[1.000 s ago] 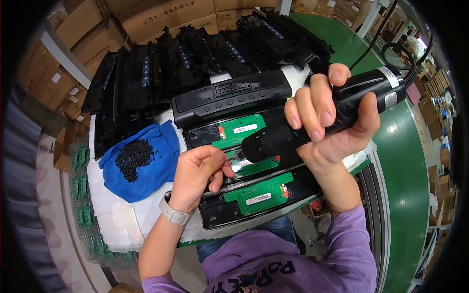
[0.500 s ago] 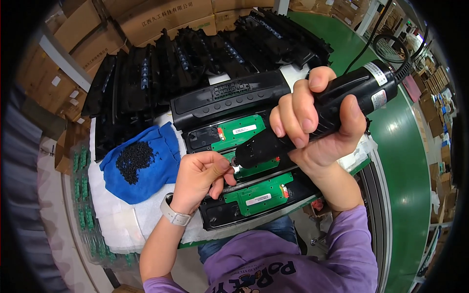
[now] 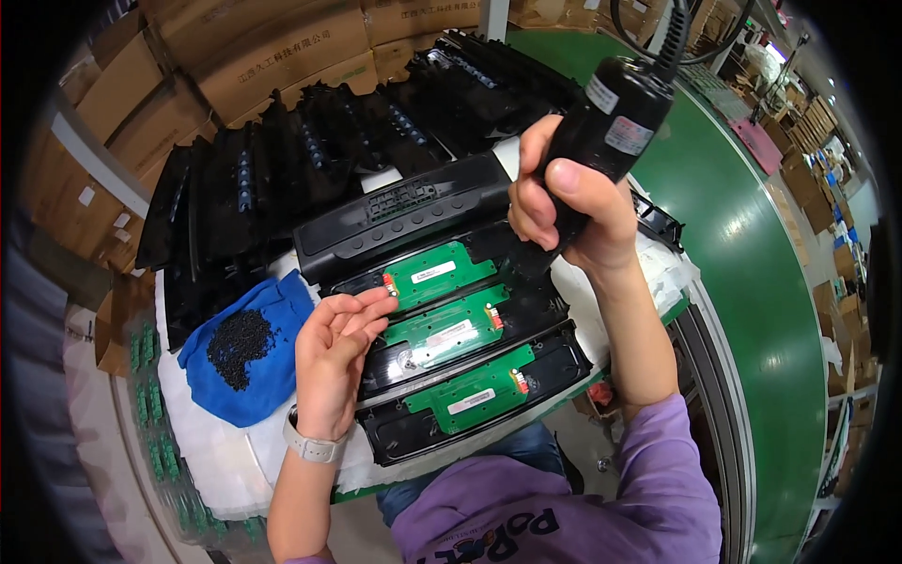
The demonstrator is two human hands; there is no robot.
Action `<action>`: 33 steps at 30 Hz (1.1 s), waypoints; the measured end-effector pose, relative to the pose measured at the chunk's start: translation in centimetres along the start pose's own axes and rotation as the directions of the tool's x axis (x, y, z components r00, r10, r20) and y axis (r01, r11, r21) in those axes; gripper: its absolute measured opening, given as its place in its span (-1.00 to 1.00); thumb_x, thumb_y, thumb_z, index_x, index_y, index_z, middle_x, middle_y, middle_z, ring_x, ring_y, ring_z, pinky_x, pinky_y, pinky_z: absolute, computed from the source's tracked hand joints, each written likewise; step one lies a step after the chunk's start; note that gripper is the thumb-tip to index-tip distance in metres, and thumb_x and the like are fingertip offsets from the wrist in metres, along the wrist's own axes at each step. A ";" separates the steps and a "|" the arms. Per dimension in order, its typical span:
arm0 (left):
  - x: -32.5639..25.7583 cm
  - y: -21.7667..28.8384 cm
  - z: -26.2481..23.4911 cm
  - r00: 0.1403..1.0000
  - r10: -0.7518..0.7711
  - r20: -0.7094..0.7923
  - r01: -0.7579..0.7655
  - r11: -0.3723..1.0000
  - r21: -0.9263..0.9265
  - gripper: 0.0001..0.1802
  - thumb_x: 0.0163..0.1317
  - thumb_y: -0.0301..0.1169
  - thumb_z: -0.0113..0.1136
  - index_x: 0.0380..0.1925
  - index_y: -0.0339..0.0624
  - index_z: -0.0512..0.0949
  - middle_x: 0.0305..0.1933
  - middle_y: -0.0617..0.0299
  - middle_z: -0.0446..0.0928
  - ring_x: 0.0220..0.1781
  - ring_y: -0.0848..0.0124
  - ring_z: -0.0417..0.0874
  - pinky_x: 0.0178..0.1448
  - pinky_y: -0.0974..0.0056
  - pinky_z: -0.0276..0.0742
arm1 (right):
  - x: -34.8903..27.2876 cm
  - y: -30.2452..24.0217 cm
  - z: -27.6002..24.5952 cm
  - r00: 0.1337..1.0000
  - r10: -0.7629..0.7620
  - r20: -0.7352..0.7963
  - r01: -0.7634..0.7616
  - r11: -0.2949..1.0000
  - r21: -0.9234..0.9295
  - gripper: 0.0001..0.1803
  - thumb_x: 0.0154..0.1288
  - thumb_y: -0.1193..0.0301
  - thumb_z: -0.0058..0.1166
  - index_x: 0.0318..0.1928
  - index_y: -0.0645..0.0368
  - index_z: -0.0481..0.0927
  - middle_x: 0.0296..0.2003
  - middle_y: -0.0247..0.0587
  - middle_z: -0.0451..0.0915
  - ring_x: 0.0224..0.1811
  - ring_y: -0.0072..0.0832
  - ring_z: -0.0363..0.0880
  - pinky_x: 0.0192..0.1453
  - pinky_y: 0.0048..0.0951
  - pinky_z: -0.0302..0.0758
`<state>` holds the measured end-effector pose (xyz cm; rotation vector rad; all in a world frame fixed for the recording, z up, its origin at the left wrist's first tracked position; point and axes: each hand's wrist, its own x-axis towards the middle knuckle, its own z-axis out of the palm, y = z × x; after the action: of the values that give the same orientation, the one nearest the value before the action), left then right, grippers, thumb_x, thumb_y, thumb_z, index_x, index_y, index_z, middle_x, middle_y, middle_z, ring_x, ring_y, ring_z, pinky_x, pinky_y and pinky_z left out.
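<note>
My right hand [image 3: 587, 207] is wrapped round a black corded electric screwdriver [image 3: 611, 108], whose lower end sits over the right end of the farthest of three black plastic panels. On these panels lie green circuit boards: a far one [image 3: 446, 266], a middle one [image 3: 460, 324] and a near one [image 3: 470, 399]. My left hand [image 3: 334, 352] is open beside the left ends of the far and middle boards, fingers stretched out, with nothing visible in them. Left of it lies a blue cloth [image 3: 209, 387] bearing a pile of small black screws [image 3: 242, 348].
A black housing [image 3: 399, 218] with a row of buttons lies behind the panels. Several black plastic shells [image 3: 272, 179] stand beyond it, with cardboard boxes [image 3: 272, 56] at the back. Small green boards in clear trays [image 3: 155, 414] lie at the left. The screwdriver's cord rises at upper right.
My right hand has lifted the screwdriver off the middle panel's left end and carried it away to the right. My left fingers have uncurled from a pinch there and drawn back. The view has shifted.
</note>
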<state>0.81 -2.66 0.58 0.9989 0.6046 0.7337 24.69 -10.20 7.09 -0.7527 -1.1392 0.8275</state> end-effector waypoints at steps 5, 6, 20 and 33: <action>0.2 -0.6 -0.1 1.000 0.019 -0.010 -0.018 0.998 0.053 -0.89 0.23 -0.64 -0.13 -0.27 -0.29 0.36 0.01 -0.10 0.45 0.02 0.29 0.53 0.07 0.36 0.44 | 0.5 0.4 -0.4 1.000 0.031 -0.004 -0.031 0.996 -0.079 -0.72 0.13 0.34 0.00 -0.29 0.31 0.34 -0.71 -0.28 0.33 -0.80 -0.60 0.24 -0.67 -0.55 0.23; 0.2 -0.6 0.0 0.999 0.029 -0.036 -0.026 0.996 0.082 -0.91 0.27 -0.61 -0.13 -0.27 -0.30 0.37 -0.01 -0.10 0.47 -0.04 0.32 0.56 0.02 0.39 0.47 | 0.5 0.4 -0.5 0.999 0.031 -0.011 -0.031 0.997 -0.068 -0.72 0.12 0.35 0.00 -0.30 0.32 0.34 -0.71 -0.27 0.33 -0.80 -0.60 0.24 -0.68 -0.56 0.23; 0.2 -0.6 0.1 0.997 -0.079 -0.028 0.081 0.988 0.128 -0.82 0.34 -0.46 -0.15 -0.20 -0.35 0.40 -0.28 -0.01 0.56 -0.38 0.38 0.62 -0.27 0.43 0.51 | 0.5 0.4 0.2 0.998 0.017 -0.056 -0.023 0.993 -0.116 -0.75 0.10 0.36 0.01 -0.32 0.31 0.35 -0.72 -0.27 0.33 -0.81 -0.58 0.24 -0.68 -0.57 0.21; 0.0 -0.5 -0.1 0.980 -0.165 0.111 0.149 0.978 0.145 -0.90 0.29 -0.47 -0.09 -0.25 -0.24 0.38 -0.69 0.40 0.27 -0.70 0.69 0.09 -0.64 0.53 -0.03 | 0.1 0.6 1.3 0.995 0.091 -0.048 -0.099 0.974 -0.202 -0.75 -0.01 0.39 0.12 -0.46 0.26 0.35 -0.73 -0.28 0.35 -0.80 -0.59 0.27 -0.68 -0.59 0.21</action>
<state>0.82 -2.76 0.11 1.0996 0.6253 0.4927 23.36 -9.70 6.99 -0.9961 -1.1719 0.7796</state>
